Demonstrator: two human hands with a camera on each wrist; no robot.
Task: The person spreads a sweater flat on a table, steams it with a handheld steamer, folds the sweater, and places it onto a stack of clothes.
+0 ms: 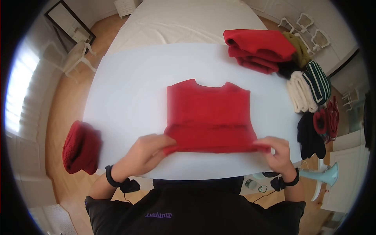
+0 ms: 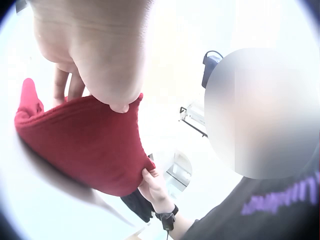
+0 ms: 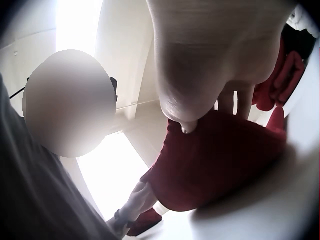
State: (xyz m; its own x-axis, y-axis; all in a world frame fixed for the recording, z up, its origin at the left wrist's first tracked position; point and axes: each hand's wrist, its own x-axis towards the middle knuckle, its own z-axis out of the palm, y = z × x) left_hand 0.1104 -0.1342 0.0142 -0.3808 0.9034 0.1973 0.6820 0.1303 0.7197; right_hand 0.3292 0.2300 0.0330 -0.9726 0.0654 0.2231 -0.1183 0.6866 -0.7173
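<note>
A red knit garment [image 1: 209, 107] with a scooped neckline lies flat on the white table, neckline away from me. Its near part is lifted and bends across a dark crease. My left hand [image 1: 147, 154] pinches the near left corner between thumb and fingers. At the near right corner, my right hand [image 1: 279, 152] pinches the cloth the same way. The left wrist view shows the raised red cloth [image 2: 85, 142] stretched between both hands, its edge under the left thumb. In the right wrist view the cloth [image 3: 215, 155] sags below the right thumb.
A dark red knit item [image 1: 82, 148] sits at the left edge of the white table [image 1: 125, 98]. Folded red garments [image 1: 258, 49] are stacked at the back right. Cream [image 1: 301, 92] and green striped clothes [image 1: 318, 82], plus black cloth [image 1: 310, 135], line the right edge.
</note>
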